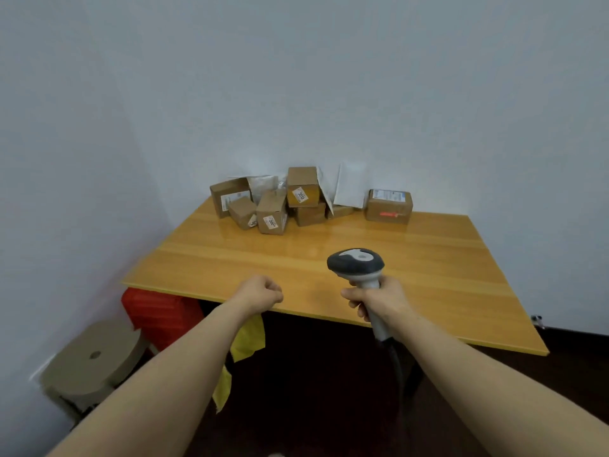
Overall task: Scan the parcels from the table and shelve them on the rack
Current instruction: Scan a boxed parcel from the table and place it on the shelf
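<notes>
Pale walls meet in a corner behind a glossy wooden table (428, 258), and both hands are raised over its near edge. The left hand (263, 290) is curled into a fist with nothing in it, just above that edge. The right hand (379, 300), a little to its right, has its fingers wrapped round the handle of a grey barcode scanner (357, 263), whose head points toward the far side. The scanner's cable (398, 364) drops away below the table. Well apart from both hands, at the far edge against the wall, lie the parcels (273, 214). They form a huddle of brown cardboard boxes, with a top box (302, 188) perched on the others. White mailers (349, 186) lean on the wall behind, and a taped box (389, 206) stands alone to the right of the heap. No parcel is in hand or in front of the scanner. The rack is not in view, so how many are already shelved cannot be told. With a full heap untouched on the table, the work looks to be at or near its start: every parcel seen has yet to be picked up, scanned and carried off. Below the table on the left are a red bundle (158, 311), a yellow scrap (248, 338) and a round cardboard-coloured stool (95, 354).
</notes>
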Demonstrator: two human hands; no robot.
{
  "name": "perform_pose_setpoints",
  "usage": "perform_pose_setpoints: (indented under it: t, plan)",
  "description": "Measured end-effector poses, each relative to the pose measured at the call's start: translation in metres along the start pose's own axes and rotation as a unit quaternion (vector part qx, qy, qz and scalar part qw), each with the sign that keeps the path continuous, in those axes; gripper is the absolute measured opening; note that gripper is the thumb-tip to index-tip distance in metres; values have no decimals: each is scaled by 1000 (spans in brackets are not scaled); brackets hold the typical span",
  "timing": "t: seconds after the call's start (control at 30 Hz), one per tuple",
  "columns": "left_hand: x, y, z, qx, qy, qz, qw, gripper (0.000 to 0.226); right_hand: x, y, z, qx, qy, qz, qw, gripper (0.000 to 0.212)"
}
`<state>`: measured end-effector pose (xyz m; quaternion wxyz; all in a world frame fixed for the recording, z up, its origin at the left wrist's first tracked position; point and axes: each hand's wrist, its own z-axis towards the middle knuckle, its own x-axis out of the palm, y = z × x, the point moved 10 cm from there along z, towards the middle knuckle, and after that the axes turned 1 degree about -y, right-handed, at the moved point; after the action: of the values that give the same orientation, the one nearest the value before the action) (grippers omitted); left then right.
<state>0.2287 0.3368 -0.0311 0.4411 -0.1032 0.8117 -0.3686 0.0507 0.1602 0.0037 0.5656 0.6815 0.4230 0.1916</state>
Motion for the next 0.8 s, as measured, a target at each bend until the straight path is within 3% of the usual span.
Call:
perform_pose_setpoints:
  t: [0.1, 0.23, 0.43, 0.6, 0.8]
  plan:
    - [-18, 10, 65, -11, -6, 9, 1000, 6, 19, 13, 56, 8, 5, -7, 1000, 22]
    - [-59, 22, 170, -30, -63, 28, 997, 39, 58, 34, 153, 17, 12, -4, 1000, 20]
    - [-117, 44, 325, -69, -78, 34, 994, 47, 133, 68, 295, 58, 18, 10, 998, 11]
    - [-157, 39, 428, -68, -119, 109, 985, 53, 170, 76, 383, 85, 28, -8, 996, 10]
    - [-153, 40, 507, -69, -67, 170, 981, 69, 197, 65, 443, 108, 42, -13, 993, 13]
